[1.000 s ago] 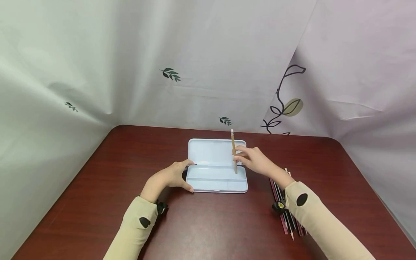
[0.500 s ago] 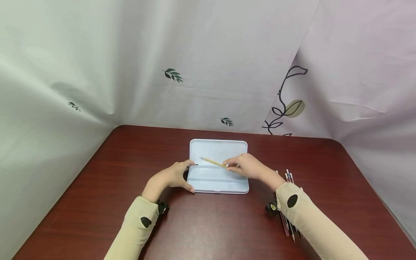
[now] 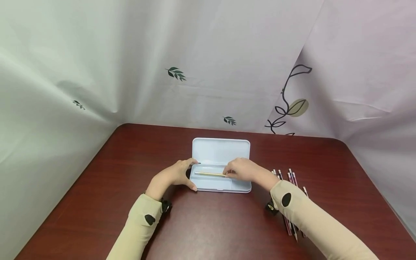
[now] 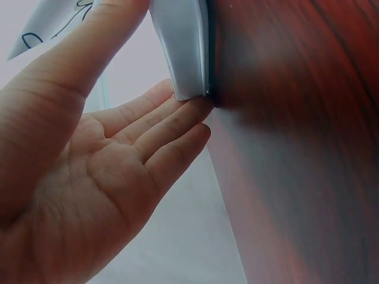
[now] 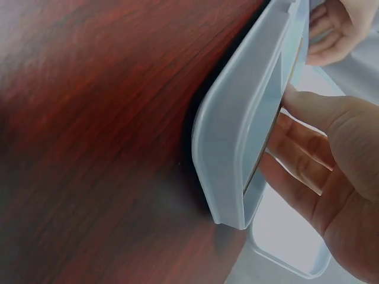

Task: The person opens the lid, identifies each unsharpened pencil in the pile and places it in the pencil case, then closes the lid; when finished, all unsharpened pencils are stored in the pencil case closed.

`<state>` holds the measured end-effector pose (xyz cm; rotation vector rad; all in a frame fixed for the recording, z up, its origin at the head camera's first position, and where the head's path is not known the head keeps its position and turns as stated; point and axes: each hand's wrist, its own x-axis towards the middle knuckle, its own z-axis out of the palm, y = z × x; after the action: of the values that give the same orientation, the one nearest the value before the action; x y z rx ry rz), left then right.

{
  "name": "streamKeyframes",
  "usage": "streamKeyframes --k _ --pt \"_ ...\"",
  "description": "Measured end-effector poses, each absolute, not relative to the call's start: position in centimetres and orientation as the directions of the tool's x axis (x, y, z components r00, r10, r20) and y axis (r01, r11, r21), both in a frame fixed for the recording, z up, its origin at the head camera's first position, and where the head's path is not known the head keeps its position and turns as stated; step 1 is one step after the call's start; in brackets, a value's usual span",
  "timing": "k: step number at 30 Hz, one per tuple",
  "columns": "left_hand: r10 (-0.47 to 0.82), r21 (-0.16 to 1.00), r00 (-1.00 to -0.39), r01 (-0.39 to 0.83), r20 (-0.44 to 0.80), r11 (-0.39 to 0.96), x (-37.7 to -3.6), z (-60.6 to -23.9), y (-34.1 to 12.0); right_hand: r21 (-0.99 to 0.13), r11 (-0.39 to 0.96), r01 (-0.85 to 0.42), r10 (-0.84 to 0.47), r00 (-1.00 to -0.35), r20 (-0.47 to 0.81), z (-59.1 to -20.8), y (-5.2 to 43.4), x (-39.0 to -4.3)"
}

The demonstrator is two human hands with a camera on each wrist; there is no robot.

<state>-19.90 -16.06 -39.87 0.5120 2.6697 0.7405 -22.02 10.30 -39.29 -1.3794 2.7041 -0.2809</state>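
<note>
A light blue pencil case (image 3: 221, 148) lies open in the middle of the table, lid flat at the back and tray (image 3: 214, 185) in front. My left hand (image 3: 187, 175) holds the case's left end between thumb and fingers; the left wrist view shows the fingers (image 4: 177, 127) fairly straight against the case corner (image 4: 186, 53). My right hand (image 3: 228, 173) pinches the right end of a yellow pencil (image 3: 209, 174), which lies flat along the tray. In the right wrist view, the right fingers (image 5: 302, 154) reach into the case (image 5: 237, 130).
Several dark red pencils (image 3: 290, 180) lie loose on the red-brown wooden table (image 3: 211, 224), right of the case and partly under my right sleeve. Pale curtains with leaf prints close off the back and both sides.
The right hand tipped the pencil from upright over the case down to the left and lowered it into the tray. The left hand stayed on the case's left end.
</note>
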Motion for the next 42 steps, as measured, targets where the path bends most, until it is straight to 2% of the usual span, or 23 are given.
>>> streamKeyframes --k 6,10,14,17,20,27,34,42 --pt "0.415 0.531 -0.884 0.251 -0.216 0.81 -20.0 -39.8 -15.8 -0.195 0.573 -0.796 -0.808 -0.588 0.028 -39.7 10.9 -21.9" --pt "0.412 0.533 -0.885 0.248 -0.214 0.809 -19.9 -39.7 -15.8 -0.131 0.553 -0.823 -0.817 -0.566 0.105 -39.9 12.3 -21.5" --pt "0.412 0.536 -0.886 0.247 -0.212 0.807 -19.9 -39.7 -15.8 -0.111 0.549 -0.829 -0.81 -0.56 0.175 -39.5 14.6 -20.9" --pt "0.413 0.533 -0.886 0.25 -0.21 0.808 -20.0 -39.7 -15.9 -0.152 0.581 -0.799 -0.778 -0.601 0.185 -39.2 16.6 -20.5" --pt "0.412 0.532 -0.887 0.25 -0.209 0.809 -20.0 -39.7 -15.9 -0.209 0.637 -0.742 -0.726 -0.668 0.163 -39.1 18.8 -20.1" --pt "0.419 0.542 -0.883 0.252 -0.209 0.801 -20.0 -39.7 -15.8 -0.432 0.69 -0.581 -0.581 -0.8 0.149 -39.7 22.8 -18.2" --pt "0.426 0.545 -0.882 0.261 -0.201 0.797 -20.0 -39.8 -15.9 -0.494 0.734 -0.466 -0.483 -0.87 0.103 -39.9 24.7 -15.8" --pt "0.43 0.546 -0.88 0.263 -0.202 0.795 -20.1 -39.8 -16.0 -0.507 0.762 -0.404 -0.423 -0.902 0.084 -40.8 24.5 -14.8"
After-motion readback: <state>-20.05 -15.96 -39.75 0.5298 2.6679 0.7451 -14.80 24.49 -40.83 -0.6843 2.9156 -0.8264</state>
